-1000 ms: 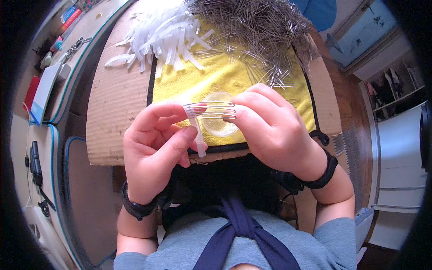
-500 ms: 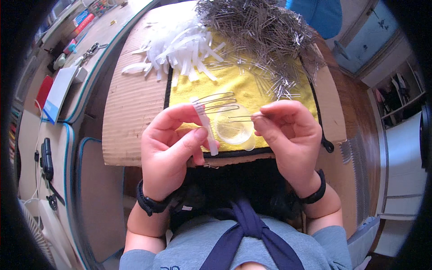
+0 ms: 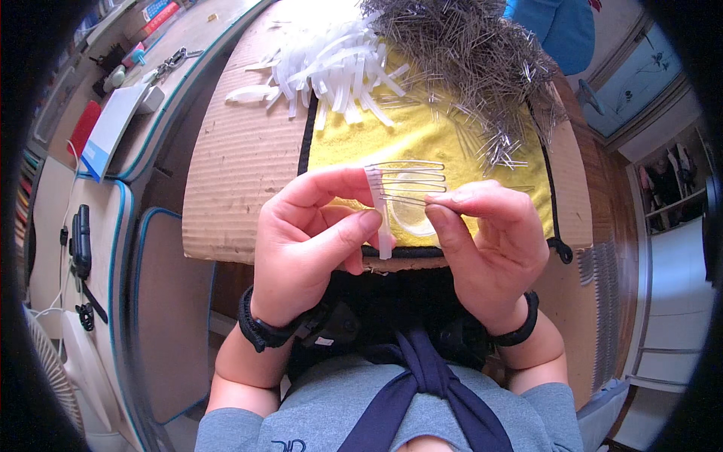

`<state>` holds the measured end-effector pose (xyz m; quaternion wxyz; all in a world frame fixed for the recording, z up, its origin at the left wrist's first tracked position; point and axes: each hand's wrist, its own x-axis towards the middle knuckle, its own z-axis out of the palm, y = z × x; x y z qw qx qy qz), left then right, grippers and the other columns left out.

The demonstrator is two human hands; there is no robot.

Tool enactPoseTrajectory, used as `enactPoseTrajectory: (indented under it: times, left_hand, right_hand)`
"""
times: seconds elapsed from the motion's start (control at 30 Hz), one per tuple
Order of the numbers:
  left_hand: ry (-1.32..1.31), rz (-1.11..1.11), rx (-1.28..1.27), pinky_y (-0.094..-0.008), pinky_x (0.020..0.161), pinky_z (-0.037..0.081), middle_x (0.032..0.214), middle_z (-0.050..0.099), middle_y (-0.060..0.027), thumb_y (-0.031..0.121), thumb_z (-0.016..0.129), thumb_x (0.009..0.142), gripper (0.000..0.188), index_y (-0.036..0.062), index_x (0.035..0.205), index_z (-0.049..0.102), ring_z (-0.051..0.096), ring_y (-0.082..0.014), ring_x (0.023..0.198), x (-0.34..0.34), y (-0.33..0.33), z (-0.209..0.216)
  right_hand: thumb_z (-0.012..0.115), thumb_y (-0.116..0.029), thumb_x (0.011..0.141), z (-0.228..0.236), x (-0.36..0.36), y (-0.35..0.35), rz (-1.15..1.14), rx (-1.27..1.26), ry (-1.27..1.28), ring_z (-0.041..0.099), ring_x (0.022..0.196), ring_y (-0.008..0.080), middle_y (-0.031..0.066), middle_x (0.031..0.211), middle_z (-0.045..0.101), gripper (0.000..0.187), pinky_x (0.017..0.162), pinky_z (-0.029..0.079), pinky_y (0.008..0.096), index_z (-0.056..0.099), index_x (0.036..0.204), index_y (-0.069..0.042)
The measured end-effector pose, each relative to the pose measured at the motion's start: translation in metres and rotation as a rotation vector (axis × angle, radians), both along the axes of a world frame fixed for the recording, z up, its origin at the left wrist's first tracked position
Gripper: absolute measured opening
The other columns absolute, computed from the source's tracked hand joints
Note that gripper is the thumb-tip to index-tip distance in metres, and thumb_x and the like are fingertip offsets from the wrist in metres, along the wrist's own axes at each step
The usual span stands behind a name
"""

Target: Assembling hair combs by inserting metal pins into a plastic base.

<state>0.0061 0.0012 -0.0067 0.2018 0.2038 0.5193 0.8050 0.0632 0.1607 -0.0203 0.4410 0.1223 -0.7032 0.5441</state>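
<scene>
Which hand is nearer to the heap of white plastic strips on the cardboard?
Left. The left hand is below the heap of white plastic strips, almost straight under it, with one strip in its grip. The right hand is farther off, lower and to the right.

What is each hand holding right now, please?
Left hand: closed, pinching a white plastic strip with metal pins stuck through it.
Right hand: closed, pinching one pin at the strip.

left hand (image 3: 312,241) pinches white strip (image 3: 379,215) | right hand (image 3: 489,241) holds metal pin (image 3: 403,200) | above yellow cloth (image 3: 422,135)
</scene>
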Motion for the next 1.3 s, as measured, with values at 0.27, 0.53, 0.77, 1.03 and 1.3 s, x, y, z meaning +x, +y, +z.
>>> enactPoseTrajectory:
  times: [0.27, 0.53, 0.77, 1.03, 1.3]
  left_hand:
    - [0.068, 0.064, -0.088, -0.0150, 0.040, 0.041, 0.088, 0.063, -0.0145, -0.002, 0.059, 0.077, 0.031, -0.0044, 0.108, 0.052, 0.063, -0.0128, 0.062, 0.002, 0.000, -0.003]
    - [0.129, 0.126, -0.191, -0.0146, 0.045, 0.043, 0.088, 0.063, -0.0094, -0.003, 0.058, 0.079, 0.029, -0.0003, 0.108, 0.055, 0.061, -0.0084, 0.064, 0.004, 0.006, -0.003]
    - [0.076, 0.120, -0.056, -0.0157, 0.048, 0.046, 0.086, 0.062, -0.0100, 0.000, 0.057, 0.082, 0.026, -0.0017, 0.108, 0.054, 0.061, -0.0122, 0.068, 0.000, 0.000, -0.005]
    - [0.150, 0.151, -0.117, -0.0153, 0.045, 0.043, 0.083, 0.062, -0.0100, -0.001, 0.056, 0.081, 0.019, -0.0040, 0.100, 0.055, 0.062, -0.0121, 0.066, 0.001, -0.001, -0.003]
    - [0.180, 0.161, -0.150, -0.0136, 0.041, 0.036, 0.095, 0.063, -0.0141, 0.003, 0.055, 0.081, 0.023, -0.0020, 0.103, 0.054, 0.054, -0.0064, 0.054, 0.002, 0.004, -0.005]
  right_hand:
    - [0.067, 0.005, 0.072, 0.008, 0.004, 0.004, -0.022, 0.098, -0.062, 0.060, 0.065, 0.0107, 0.0088, 0.076, 0.061, 0.020, 0.059, 0.047, 0.0207, 0.054, 0.088, 0.002]
    - [0.063, 0.004, 0.077, 0.034, 0.013, 0.016, 0.058, 0.043, -0.401, 0.058, 0.082, 0.0096, 0.0092, 0.088, 0.061, 0.037, 0.075, 0.046, 0.0220, 0.041, 0.107, -0.001]
    - [0.063, -0.004, 0.074, 0.044, 0.029, 0.097, -0.396, 0.512, -0.567, 0.061, 0.072, 0.0211, 0.0120, 0.078, 0.063, 0.007, 0.065, 0.047, 0.0294, 0.064, 0.079, 0.000]
    - [0.061, -0.002, 0.073, 0.031, 0.028, 0.107, -0.426, 0.836, -0.614, 0.057, 0.079, 0.0261, 0.0123, 0.081, 0.060, 0.007, 0.071, 0.044, 0.0319, 0.060, 0.079, 0.002]
    - [0.059, -0.001, 0.076, 0.043, 0.039, 0.081, -0.407, 0.532, -0.450, 0.056, 0.069, 0.0272, 0.0116, 0.075, 0.057, 0.005, 0.062, 0.045, 0.0323, 0.058, 0.081, -0.001]
